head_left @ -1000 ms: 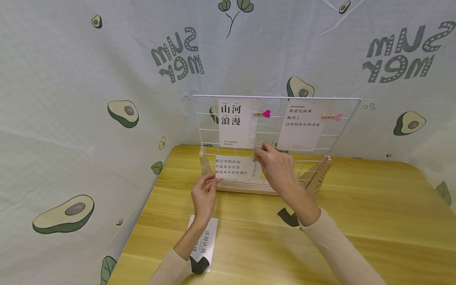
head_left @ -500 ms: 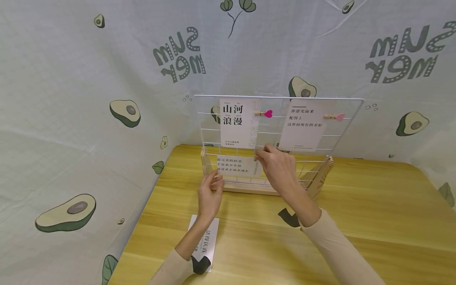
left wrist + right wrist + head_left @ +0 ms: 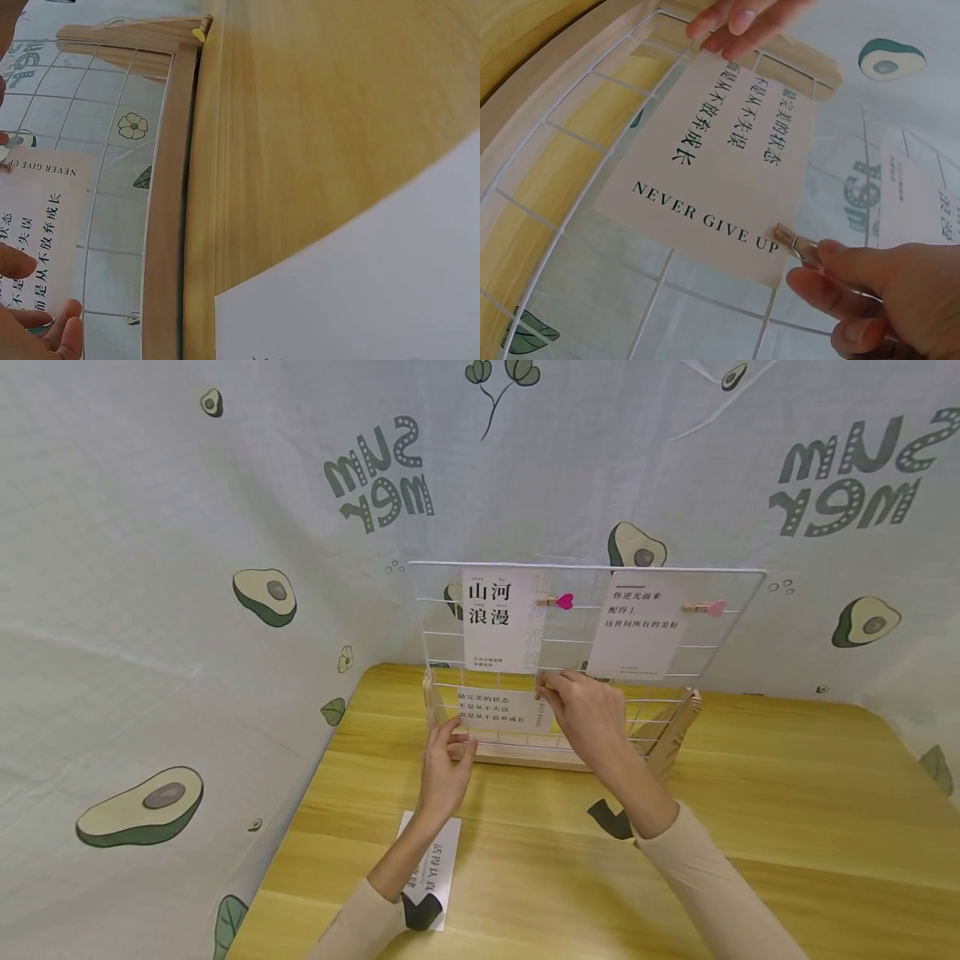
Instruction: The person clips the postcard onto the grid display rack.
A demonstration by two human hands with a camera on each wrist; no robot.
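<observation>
A white card printed with dark characters and "NEVER GIVE UP" lies against the lower left of a white wire grid. My right hand pinches a small wooden clothespin between thumb and forefinger, its tip over the card's corner. My left hand is at the card's lower left end, fingertips touching its edge, thumb apart from the forefinger. Above, one card has a magenta heart clothespin and another card has a pale pink heart clothespin.
The grid stands in a wooden base on a yellow wood-grain table. Another printed card lies on the table under my left forearm. Behind hangs a pale cloth with avocado prints.
My left hand has shifted a little right and its thumb has come away from the forefinger. The lower card sits slightly higher. My right hand stays at the card's corner.
</observation>
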